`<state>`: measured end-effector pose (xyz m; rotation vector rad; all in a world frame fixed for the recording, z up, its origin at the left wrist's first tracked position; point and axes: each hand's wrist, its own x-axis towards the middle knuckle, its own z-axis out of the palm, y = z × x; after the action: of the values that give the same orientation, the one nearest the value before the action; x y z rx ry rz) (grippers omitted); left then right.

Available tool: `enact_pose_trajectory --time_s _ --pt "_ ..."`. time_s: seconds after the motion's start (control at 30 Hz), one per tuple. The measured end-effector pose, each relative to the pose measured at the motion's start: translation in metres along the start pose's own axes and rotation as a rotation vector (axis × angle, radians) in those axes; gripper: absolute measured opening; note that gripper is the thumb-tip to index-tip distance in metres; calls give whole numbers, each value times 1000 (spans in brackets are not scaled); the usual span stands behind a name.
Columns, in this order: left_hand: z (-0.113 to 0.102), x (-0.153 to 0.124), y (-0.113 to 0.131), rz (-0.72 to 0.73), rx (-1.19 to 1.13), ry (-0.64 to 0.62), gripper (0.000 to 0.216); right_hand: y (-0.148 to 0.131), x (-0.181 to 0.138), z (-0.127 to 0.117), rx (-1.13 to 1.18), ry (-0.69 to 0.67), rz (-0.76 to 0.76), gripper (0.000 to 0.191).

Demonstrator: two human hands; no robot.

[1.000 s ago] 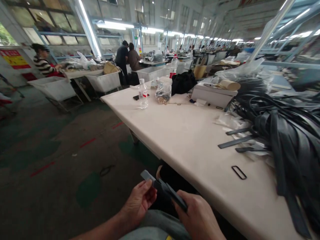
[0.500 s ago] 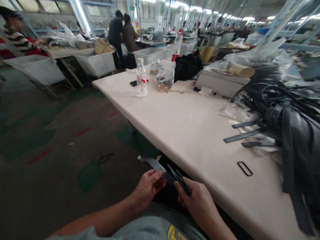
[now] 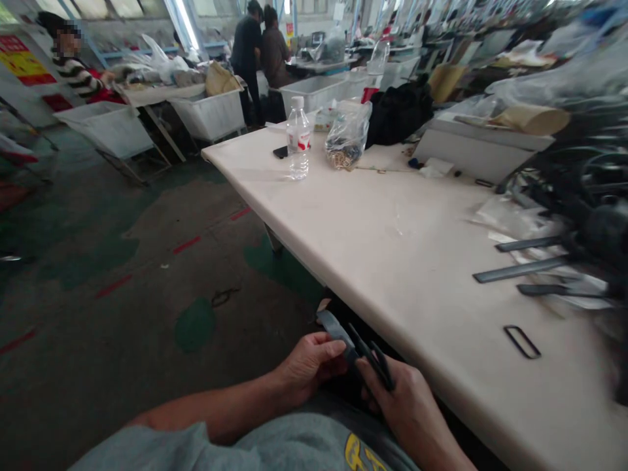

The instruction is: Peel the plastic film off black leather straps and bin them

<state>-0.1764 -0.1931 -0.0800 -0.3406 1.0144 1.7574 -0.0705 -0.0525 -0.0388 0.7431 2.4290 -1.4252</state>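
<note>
Below the front edge of a long white table [image 3: 373,242], over my lap, both hands hold a dark grey strap [image 3: 338,329]. My left hand [image 3: 310,363] pinches the strap near its free end, which sticks up and to the left. My right hand [image 3: 405,399] is closed round a black rectangular buckle [image 3: 377,356] that sits on the strap. A second black rectangular buckle [image 3: 522,341] lies flat on the table to the right. A heap of dark straps [image 3: 579,216] fills the table's right side.
On the far table stand a water bottle [image 3: 297,139], a phone [image 3: 280,152], a clear bag of small parts [image 3: 347,134], a black bag [image 3: 400,112] and a white box [image 3: 481,154]. White bins [image 3: 210,114] and several people stand at the back left.
The view has swung left and down a little. My hands have shifted right and drawn closer together on the strap, with the free end shorter than a second ago.
</note>
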Motion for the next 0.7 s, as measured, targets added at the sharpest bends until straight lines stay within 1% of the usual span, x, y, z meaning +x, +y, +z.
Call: enact_pose_trajectory --time_s 0.07,0.13,0.2,0.27,0.37,0.43,0.5,0.57,0.6,0.63,0.67,0.7 --pt "-1 3 5 -9 -5 26 31 -4 -3 -3 163 -52 34 46" --pt "-4 8 10 -8 -18 56 29 -1 -12 -9 259 -105 52 48" --pt "-6 12 12 -5 -16 60 27 3 -23 -14 226 -99 69 49" --pt "-6 11 11 -22 -2 50 25 5 -30 -15 147 -46 81 50" --pt "2 6 3 -70 31 16 25 2 -29 -12 99 -4 61 48" --pt "7 2 1 -93 50 -6 24 3 -23 -9 152 15 50 49" --pt "10 -1 2 -113 51 -18 22 10 -17 -8 296 96 45 49" --pt "10 -3 6 -139 38 -12 20 23 -15 -10 445 253 31 46" --pt "10 -4 8 -154 30 -8 19 30 -16 -11 477 346 2 43" --pt "9 -5 9 -170 26 -6 18 36 -17 -11 471 412 -56 38" --pt "9 -6 9 -185 26 -9 18 41 -19 -12 435 440 -138 32" --pt "8 -7 8 -200 30 -16 17 44 -21 -11 379 428 -244 25"
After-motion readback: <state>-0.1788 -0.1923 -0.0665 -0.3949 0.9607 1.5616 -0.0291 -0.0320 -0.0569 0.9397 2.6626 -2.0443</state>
